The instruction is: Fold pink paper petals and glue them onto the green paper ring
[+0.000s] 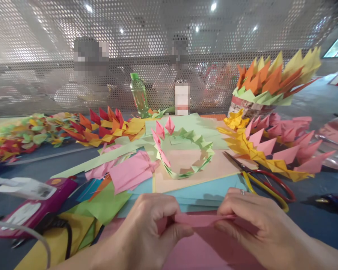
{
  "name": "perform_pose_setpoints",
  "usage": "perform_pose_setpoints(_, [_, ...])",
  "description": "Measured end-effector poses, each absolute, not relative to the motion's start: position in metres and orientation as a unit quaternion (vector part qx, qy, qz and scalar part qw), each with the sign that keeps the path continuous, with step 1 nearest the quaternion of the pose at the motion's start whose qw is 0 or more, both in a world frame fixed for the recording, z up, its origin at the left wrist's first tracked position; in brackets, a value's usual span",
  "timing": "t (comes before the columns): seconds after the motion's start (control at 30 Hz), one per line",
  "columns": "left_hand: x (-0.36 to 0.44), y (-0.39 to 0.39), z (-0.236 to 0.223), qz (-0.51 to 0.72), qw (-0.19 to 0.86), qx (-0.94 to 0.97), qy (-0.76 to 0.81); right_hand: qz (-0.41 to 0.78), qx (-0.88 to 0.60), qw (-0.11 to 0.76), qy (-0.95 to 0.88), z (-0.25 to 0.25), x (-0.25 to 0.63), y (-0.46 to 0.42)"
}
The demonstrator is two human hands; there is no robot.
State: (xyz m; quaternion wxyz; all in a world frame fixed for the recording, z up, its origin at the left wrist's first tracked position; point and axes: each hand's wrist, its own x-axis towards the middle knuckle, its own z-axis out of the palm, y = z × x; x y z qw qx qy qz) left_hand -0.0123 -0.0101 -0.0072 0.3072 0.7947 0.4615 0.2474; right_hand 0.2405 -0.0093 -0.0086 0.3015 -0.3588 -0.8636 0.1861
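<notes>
A small folded strip of pink paper (199, 220) is stretched level between my two hands, above a larger pink sheet (197, 251). My left hand (154, 225) pinches its left end between thumb and fingers. At the other end, my right hand (248, 221), with a ring on one finger, grips it the same way. Just beyond lies a ring of folded green paper (191, 174) with several pink pointed pieces (159, 131) on its left side. Loose pink paper pieces (132, 170) lie left of that ring, on blue and peach sheets (183, 161).
Scissors (259, 172) rest at right, near a pen (334, 202). A magenta power strip (39, 202) with a white plug and cables lies left. Folded yellow-pink chains (270, 146), an orange-yellow paper piece (270, 78) and a green bottle (139, 95) stand farther back, before a perforated metal screen (157, 22).
</notes>
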Motion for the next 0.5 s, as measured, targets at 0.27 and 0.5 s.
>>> perform_pose_setpoints(0.27, [-0.024,0.006,-0.002,0.3,0.295,0.753,0.506,0.175,-0.475,0.287,-0.813,-0.008,0.257,0.004])
perform_pose_setpoints(0.5, [-0.02,0.005,0.001,0.349,0.339,0.766,0.419,0.231,-0.449,0.281,-0.816,-0.007,0.247,-0.003])
